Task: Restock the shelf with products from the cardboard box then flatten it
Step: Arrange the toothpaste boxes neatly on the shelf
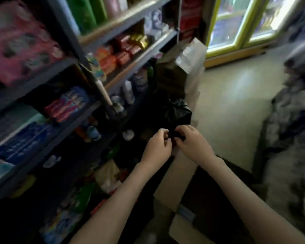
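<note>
Both my hands meet at a black plastic bag in front of the shelf. My left hand and my right hand have curled fingers that pinch the dark plastic between them. Below my forearms lies a brown cardboard box with open flaps; its inside is mostly hidden by my arms. The grey metal shelf at the left holds packets, bottles and cartons on several levels. The frame is blurred.
More cardboard boxes and a white bag stand behind the black bag at the shelf's end. A yellow-framed glass door is at the back. Pale floor lies to the right. A patterned dark and white fabric fills the right edge.
</note>
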{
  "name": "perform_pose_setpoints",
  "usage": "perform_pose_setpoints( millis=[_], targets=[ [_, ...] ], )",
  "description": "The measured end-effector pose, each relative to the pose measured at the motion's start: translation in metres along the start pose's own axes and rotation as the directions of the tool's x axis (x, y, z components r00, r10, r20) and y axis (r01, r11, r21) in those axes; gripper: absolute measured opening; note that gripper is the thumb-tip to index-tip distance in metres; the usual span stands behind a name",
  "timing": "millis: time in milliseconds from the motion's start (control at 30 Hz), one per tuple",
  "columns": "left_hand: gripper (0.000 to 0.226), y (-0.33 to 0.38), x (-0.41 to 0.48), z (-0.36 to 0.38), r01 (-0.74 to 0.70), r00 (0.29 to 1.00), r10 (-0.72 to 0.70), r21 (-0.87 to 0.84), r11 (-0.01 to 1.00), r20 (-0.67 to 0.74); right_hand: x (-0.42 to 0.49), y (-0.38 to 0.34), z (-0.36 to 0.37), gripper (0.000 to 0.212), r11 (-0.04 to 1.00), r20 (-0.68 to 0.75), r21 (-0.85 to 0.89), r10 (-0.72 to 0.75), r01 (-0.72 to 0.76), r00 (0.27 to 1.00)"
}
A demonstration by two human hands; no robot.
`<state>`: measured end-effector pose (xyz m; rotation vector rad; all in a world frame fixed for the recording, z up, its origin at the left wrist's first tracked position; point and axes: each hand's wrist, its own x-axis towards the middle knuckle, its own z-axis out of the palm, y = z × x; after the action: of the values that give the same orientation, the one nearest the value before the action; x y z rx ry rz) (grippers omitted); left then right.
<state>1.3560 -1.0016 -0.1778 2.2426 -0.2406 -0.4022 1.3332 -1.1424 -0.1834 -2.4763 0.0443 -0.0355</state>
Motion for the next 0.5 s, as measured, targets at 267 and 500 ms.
perform_pose_setpoints(
  millis=[267, 500],
  targets=[
    [0.042, -0.106, 0.027, 0.224, 0.069, 0.923, -0.106, 0.112, 0.991, 0.369, -0.124, 0.217, 0.108, 0.042, 0.828, 0.005, 0.09, 0.556, -0.554, 0.831],
    [0.07, -0.236, 0.012, 0.336, 0.002, 0.679, -0.232, 0.314, 0.949, 0.696, -0.223, 0.309, 0.234, 0.078, 0.626, 0.421, -0.096, 0.73, -0.774, 0.539]
  ],
)
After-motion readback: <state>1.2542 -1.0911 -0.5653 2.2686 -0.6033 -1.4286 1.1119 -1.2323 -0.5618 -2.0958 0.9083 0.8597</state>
